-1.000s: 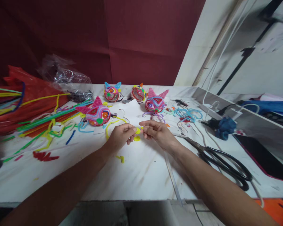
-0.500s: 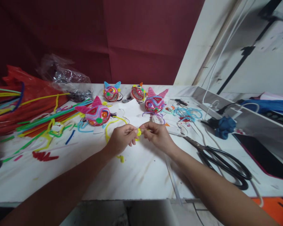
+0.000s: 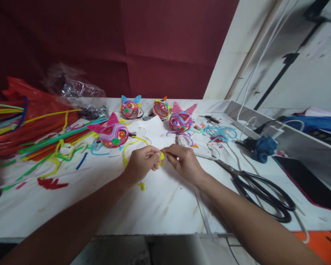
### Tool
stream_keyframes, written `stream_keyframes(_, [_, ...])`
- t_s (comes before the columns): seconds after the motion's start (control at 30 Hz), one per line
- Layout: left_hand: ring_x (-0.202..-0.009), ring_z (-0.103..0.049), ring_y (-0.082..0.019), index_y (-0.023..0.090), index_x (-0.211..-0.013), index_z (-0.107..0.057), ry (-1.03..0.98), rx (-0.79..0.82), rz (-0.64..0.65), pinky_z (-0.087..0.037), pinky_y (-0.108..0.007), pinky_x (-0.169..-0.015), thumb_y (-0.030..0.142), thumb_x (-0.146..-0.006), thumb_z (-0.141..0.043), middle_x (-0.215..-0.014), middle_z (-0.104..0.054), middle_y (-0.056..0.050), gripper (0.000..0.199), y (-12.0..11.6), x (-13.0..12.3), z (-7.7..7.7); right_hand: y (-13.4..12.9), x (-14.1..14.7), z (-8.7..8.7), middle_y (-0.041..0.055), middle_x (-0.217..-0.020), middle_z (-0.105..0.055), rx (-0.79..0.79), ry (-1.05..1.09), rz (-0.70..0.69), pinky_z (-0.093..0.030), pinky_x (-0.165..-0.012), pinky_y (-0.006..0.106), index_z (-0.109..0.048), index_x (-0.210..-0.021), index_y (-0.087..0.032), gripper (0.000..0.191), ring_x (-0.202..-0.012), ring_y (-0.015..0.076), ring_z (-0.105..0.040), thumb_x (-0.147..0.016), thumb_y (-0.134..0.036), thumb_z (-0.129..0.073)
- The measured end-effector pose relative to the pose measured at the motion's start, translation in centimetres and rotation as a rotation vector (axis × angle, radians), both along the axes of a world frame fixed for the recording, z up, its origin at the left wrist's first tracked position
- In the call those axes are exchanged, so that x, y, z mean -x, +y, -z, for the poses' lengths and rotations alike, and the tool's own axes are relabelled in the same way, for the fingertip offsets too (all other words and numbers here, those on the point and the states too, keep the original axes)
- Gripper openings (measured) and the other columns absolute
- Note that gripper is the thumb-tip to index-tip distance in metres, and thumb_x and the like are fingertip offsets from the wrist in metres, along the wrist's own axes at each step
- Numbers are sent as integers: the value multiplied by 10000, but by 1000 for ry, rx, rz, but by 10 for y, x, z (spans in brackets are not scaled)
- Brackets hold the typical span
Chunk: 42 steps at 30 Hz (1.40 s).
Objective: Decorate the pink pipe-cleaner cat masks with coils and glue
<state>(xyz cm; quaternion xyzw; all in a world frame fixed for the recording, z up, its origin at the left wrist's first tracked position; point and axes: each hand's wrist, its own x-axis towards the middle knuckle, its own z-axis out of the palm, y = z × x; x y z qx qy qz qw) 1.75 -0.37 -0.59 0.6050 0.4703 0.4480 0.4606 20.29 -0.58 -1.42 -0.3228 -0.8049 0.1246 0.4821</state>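
Between my two hands is a small coiled piece of yellow pipe cleaner, held just above the table. My left hand pinches it from the left with thumb and forefinger. From the other side, my right hand closes its fingertips at the coil's right edge. Part of the coil is hidden by the fingers. A longer yellow pipe cleaner curves on the table behind my left hand, and a short yellow scrap lies below it. A pink-eared pipe-cleaner mask rests beyond my left hand.
More pipe-cleaner masks stand at the back, including a blue-eared one and a pink-eared one. Large black scissors and a phone lie at right. Loose pipe cleaners and a red plastic bag spread at left.
My right hand's fingers have shifted slightly at the yellow coil, and the coil has turned or dipped a little. My left hand stays nearly in place.
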Motion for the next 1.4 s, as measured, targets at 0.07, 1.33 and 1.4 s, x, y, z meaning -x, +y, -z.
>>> stream_keyframes(0.07, [-425, -603, -146, 210, -766, -694, 4, 4, 2, -502, -261, -449, 394, -651, -688, -506, -665, 26, 217, 0, 0, 1, 0, 0, 2, 58, -804, -818, -25, 5, -11, -528, -628, 253, -848, -930, -232, 316, -674, 174, -718, -946, -103, -560])
stream_keyframes(1.33, [-460, -586, -136, 205, -695, -684, -10, 101, -58, -493, -247, -491, 276, -594, -776, -466, -634, 37, 153, -1, 1, -9, 0, 5, -5, 3, -674, -696, 378, 194, 148, -369, -518, 265, -762, -765, -206, 206, -533, 126, -495, -819, -377, -659])
stream_keyframes(1.4, [-474, -616, -149, 212, -688, -675, 0, 116, -54, -518, -255, -498, 291, -595, -774, -490, -677, 16, 157, -2, 1, -9, -1, 3, -4, 16, -713, -718, 241, 128, 129, -398, -537, 271, -764, -788, -210, 183, -558, 139, -538, -867, -301, -627])
